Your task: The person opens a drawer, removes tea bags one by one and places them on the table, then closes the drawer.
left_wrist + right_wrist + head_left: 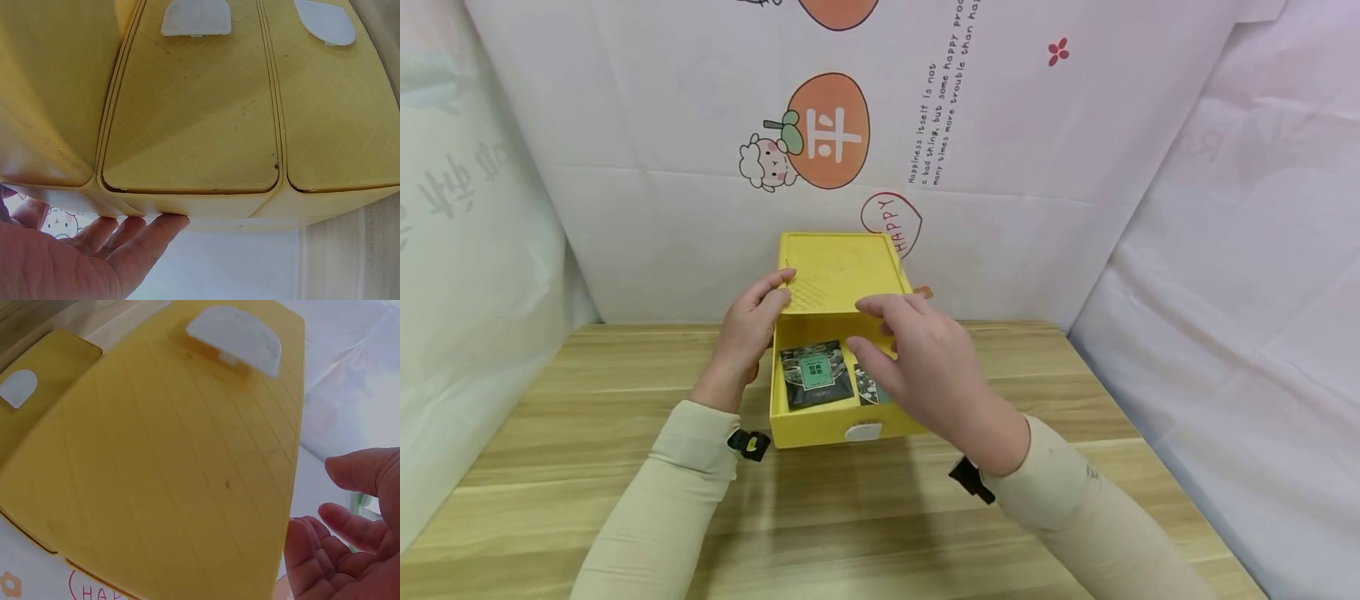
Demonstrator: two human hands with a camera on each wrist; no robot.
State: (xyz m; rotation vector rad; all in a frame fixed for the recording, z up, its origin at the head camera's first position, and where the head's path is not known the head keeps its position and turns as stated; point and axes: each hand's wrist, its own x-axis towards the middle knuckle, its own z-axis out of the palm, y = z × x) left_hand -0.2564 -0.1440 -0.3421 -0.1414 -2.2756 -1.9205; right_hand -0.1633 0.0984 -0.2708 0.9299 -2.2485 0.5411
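A small yellow drawer cabinet (850,267) stands at the back of the table, its top drawer (812,432) pulled out. Inside the drawer lie a dark packet with a green label (817,375) and another packet (868,388), partly hidden by my right hand. My left hand (748,329) rests against the cabinet's left side, fingertips at its upper edge; its fingers (147,247) lie fairly straight along that side in the left wrist view. Over the drawer's right part is my right hand (928,358), thumb apart from the fingers, nothing between them.
The drawer front carries a white half-round handle (862,432). Lower drawers with similar handles (197,17) show in the left wrist view. The cabinet stands on a wood-grain table (827,533) before a printed white cloth (1000,125), with further cloth at both sides.
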